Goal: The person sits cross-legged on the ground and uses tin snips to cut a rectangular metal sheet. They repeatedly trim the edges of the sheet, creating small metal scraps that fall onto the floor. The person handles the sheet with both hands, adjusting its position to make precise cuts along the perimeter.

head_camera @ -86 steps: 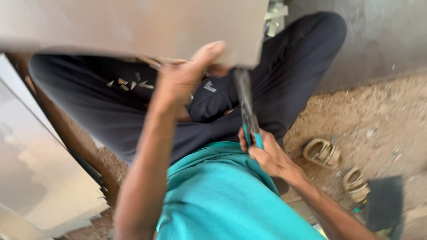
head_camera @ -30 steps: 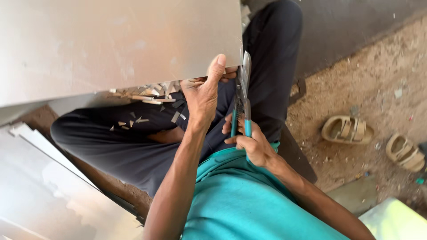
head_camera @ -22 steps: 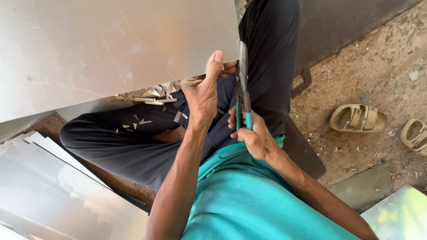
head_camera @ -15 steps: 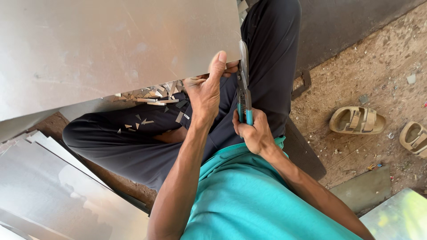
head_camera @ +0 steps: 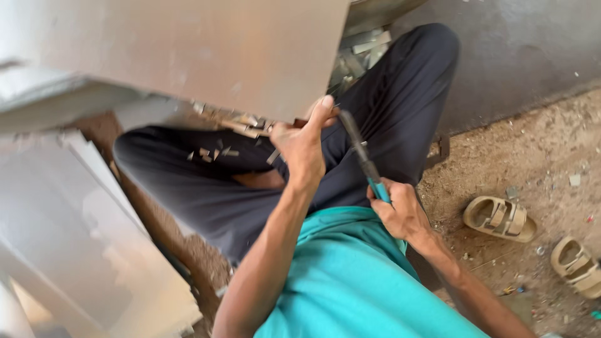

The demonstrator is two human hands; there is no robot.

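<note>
At frame centre, the left hand (head_camera: 305,145) pinches the metal sheet (head_camera: 206,56) edge steady, so the right hand (head_camera: 400,213), closed around the teal-handled snips (head_camera: 364,164), can cut.

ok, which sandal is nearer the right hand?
The left sandal, lying on the dirt close beside the right hand. The other sandal sits farther right, near the frame edge.

Bare dirt floor (head_camera: 501,156), two tan sandals (head_camera: 501,219), scattered small debris (head_camera: 573,180)
</note>
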